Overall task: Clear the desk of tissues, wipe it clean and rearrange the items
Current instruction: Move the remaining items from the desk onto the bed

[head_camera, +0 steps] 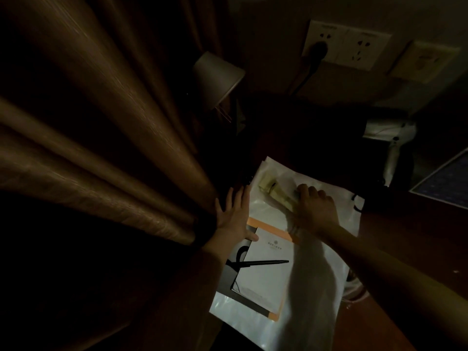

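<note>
**A:** How far along is the desk (417, 249)?

**B:** Midway, I judge. I can't make out any loose tissues on it for certain. One crumpled white thing (354, 287) lies at the near right edge of the plastic sheet, too dim to name. The wiping looks to be the step in hand, and the rearranging is not yet done.

**A:** What shows the wiping?

**B:** A white cloth (311, 279) trails in a blurred streak from the right hand (316, 211) back towards the person. It crosses a white plastic sheet (350, 221) that covers the middle of the desk.

**A:** And the grip?

**B:** The right hand's fingers are curled down tight. They seem to bunch the far end of the cloth, pressed against a yellowish packet (272, 191) on the sheet. Whether they also hold the packet I cannot tell.

**A:** The other hand?

**B:** The left hand (234, 216) lies flat with its fingers straight and spread, holding nothing. It rests at the sheet's left edge, the thumb touching the corner of a notepad (266, 252).

**A:** What is left to tidy?

**B:** The notepad, with a black pen (263, 262) across it, lies askew on an orange-edged folder (268, 224). A hair dryer (395, 148) is well apart at the far right. A desk lamp (217, 77) stands at the back beside the curtain (101, 122).
</note>
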### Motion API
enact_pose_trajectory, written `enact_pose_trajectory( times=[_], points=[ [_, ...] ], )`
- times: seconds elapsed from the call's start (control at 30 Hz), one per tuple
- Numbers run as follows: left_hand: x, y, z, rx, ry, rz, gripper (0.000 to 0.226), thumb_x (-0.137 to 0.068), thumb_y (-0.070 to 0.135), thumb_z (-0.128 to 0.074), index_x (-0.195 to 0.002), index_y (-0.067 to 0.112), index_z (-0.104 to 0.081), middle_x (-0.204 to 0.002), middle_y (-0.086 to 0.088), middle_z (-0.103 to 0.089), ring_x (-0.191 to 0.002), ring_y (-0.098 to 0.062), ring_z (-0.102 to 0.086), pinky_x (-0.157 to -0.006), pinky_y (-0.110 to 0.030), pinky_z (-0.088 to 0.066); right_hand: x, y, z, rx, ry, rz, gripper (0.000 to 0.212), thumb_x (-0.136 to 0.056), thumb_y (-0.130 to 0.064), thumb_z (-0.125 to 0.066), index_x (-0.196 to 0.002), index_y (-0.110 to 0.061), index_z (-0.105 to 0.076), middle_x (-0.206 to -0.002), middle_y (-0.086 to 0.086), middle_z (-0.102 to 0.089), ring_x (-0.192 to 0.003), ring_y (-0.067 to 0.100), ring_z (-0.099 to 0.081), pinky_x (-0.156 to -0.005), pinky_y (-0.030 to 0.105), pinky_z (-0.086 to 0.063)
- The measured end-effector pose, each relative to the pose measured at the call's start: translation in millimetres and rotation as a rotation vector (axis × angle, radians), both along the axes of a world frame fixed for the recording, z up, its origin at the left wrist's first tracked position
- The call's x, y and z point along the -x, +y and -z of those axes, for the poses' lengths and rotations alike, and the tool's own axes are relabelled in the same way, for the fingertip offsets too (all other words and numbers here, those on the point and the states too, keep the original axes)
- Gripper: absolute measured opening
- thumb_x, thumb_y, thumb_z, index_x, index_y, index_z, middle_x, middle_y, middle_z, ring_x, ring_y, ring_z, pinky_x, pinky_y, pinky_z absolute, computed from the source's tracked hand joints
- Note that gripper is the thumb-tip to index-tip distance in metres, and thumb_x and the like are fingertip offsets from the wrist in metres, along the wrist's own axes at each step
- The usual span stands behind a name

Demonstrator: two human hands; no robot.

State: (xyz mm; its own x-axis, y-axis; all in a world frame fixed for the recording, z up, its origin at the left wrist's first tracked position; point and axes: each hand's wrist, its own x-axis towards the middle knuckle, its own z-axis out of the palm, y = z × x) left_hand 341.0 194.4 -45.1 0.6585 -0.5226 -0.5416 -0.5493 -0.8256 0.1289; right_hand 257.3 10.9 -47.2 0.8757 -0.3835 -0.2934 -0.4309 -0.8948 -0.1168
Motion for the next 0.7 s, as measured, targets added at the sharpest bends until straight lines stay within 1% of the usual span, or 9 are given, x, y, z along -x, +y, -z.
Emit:
enact_pose_trajectory(
  times=[0.1,0.27,0.37,0.5,0.57,0.6,0.7],
  points=[
    [0.8,-0.3,-0.6,-0.001,0.000,-0.001,0.135,-0.070,0.052,-0.078,-0.149,0.017,0.025,-0.161,-0.003,0.016,-0.147,-0.030,0.015,-0.116,-0.062,-0.005,2.0,0.5,-0.7,0.040,0.010,0.004,0.056,-0.092,-0.035,-0.055,-0.138,-0.013,-0.031,-0.127,0.013,-0.047,-0.110,0.030,-0.050,-0.091,0.038,-0.041],
    [-0.4,-1.0,-0.2,-0.018,-0.001,0.014,0.135,-0.070,0.054,-0.078,-0.149,0.015,0.026,-0.161,-0.004,0.016,-0.147,-0.030,0.015,-0.115,-0.063,-0.004,13.8,-15.2,-14.2,0.063,0.000,0.188,0.054,-0.089,-0.027,-0.059,-0.134,-0.009,-0.034,-0.123,0.017,-0.050,-0.106,0.036,-0.053,-0.083,0.043,-0.044],
    [-0.9,-2.0,-0.7,-0.036,-0.021,0.028,0.136,-0.069,0.055,-0.078,-0.149,0.014,0.025,-0.161,-0.005,0.015,-0.147,-0.030,0.014,-0.115,-0.065,-0.003,24.0,-17.8,-17.8,0.037,-0.002,0.261,0.052,-0.088,-0.031,-0.060,-0.128,-0.010,-0.036,-0.118,0.017,-0.053,-0.103,0.039,-0.055,-0.079,0.045,-0.047],
    [3.0,-0.6,-4.1,-0.050,-0.062,0.025,0.134,-0.069,0.058,-0.076,-0.150,0.015,0.021,-0.161,-0.006,0.014,-0.147,-0.030,0.014,-0.115,-0.064,-0.001,40.6,-5.1,-23.8,-0.059,-0.038,0.306,0.051,-0.085,-0.038,-0.063,-0.121,-0.012,-0.038,-0.109,0.014,-0.055,-0.096,0.037,-0.056,-0.076,0.043,-0.048],
    [8.2,4.5,-4.9,-0.012,-0.117,0.033,0.127,-0.072,0.061,-0.072,-0.152,0.015,0.015,-0.161,-0.006,0.010,-0.148,-0.028,0.012,-0.116,-0.060,0.000,49.5,2.8,-26.2,-0.092,-0.062,0.308,0.053,-0.084,-0.044,-0.063,-0.120,-0.013,-0.038,-0.108,0.012,-0.055,-0.094,0.034,-0.057,-0.076,0.042,-0.048],
    [13.0,9.0,-4.6,0.013,-0.156,0.062,0.119,-0.076,0.063,-0.067,-0.153,0.015,0.011,-0.162,-0.006,0.007,-0.148,-0.027,0.010,-0.117,-0.057,0.000,53.8,7.0,-28.0,-0.089,-0.063,0.298,0.055,-0.084,-0.047,-0.062,-0.120,-0.013,-0.038,-0.108,0.011,-0.054,-0.093,0.033,-0.057,-0.075,0.041,-0.048],
    [34.2,28.7,-1.3,0.116,-0.235,0.113,0.086,-0.092,0.063,-0.042,-0.154,0.019,-0.004,-0.162,-0.003,-0.005,-0.149,-0.022,0.000,-0.120,-0.048,-0.003,68.4,20.4,-33.6,-0.089,-0.046,0.289,0.057,-0.085,-0.053,-0.060,-0.120,-0.014,-0.037,-0.109,0.009,-0.054,-0.094,0.032,-0.057,-0.072,0.037,-0.044]
  ],
)
